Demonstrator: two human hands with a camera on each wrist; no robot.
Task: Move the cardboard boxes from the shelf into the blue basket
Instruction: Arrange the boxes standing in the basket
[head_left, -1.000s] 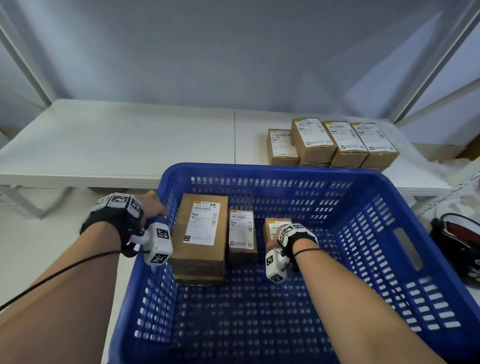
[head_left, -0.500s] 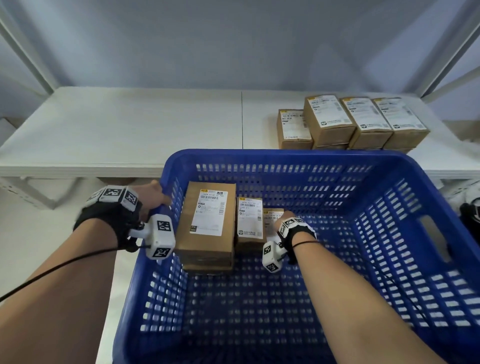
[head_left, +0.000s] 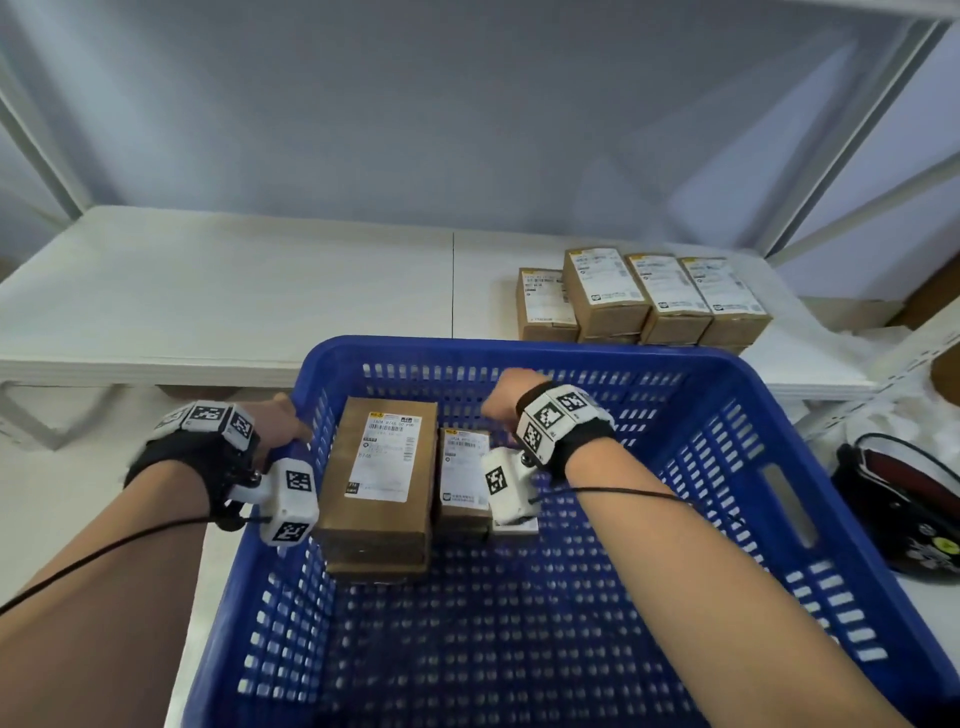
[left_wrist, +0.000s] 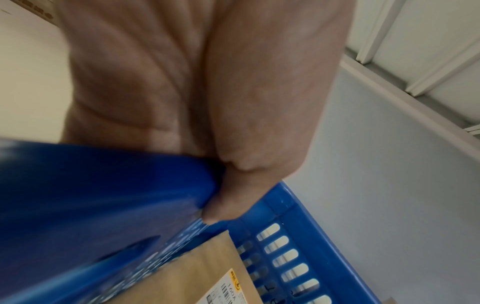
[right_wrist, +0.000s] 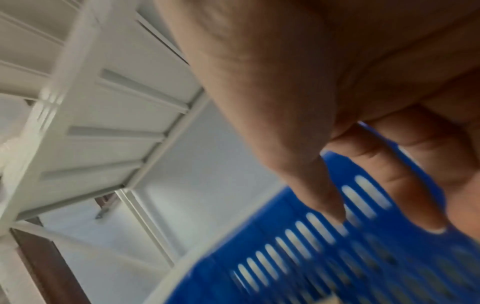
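Observation:
The blue basket (head_left: 571, 351) stands in front of the white shelf (head_left: 234, 291). A large cardboard box (head_left: 379, 478) and a smaller one (head_left: 462, 473) lie at its far left; a third is mostly hidden behind my right wrist. My left hand (head_left: 283, 426) grips the basket's left rim (left_wrist: 298, 205), thumb over the edge beside the large box (left_wrist: 194, 277). My right hand (head_left: 501, 397) hovers above the boxes near the far wall (right_wrist: 285, 246), its fingers (right_wrist: 389, 164) loosely curled and holding nothing. Several labelled boxes (head_left: 639, 296) sit on the shelf's right part.
A black and red bag (head_left: 904, 509) lies right of the basket. White shelf uprights (head_left: 852, 135) slant up at the right, above the shelf boxes. The shelf's left half is bare white board, and the basket's near half shows bare mesh floor (head_left: 519, 623).
My right hand has let go of the small box in the basket and risen toward the far wall. My left hand has stayed on the rim.

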